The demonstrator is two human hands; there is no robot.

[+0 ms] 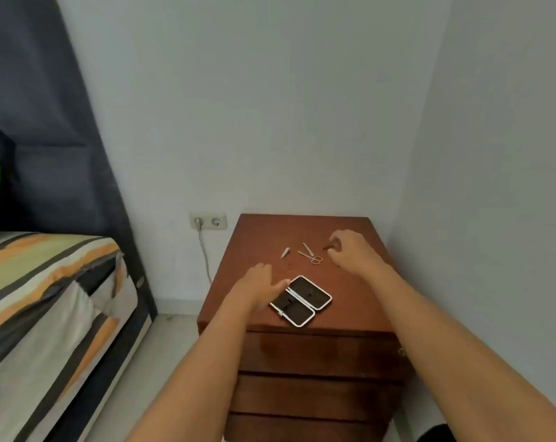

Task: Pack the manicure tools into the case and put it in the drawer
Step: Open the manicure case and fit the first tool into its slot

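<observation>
An open manicure case (300, 300) with a white rim and dark lining lies flat near the front of the wooden nightstand (350, 301). My left hand (260, 286) rests on the top with its thumb touching the case's left edge. Behind the case lie small scissors (311, 257), a thin metal file (307, 248) and a short pointed tool (285, 252). My right hand (350, 248) is at the back right, fingers pinched on a thin dark tool (328, 247) whose tip sticks out to the left.
The nightstand has closed drawers (318, 355) on its front and stands in a corner between two white walls. A bed (47, 314) with striped bedding is to the left. A wall socket (208, 221) with a plugged cable sits beside the nightstand.
</observation>
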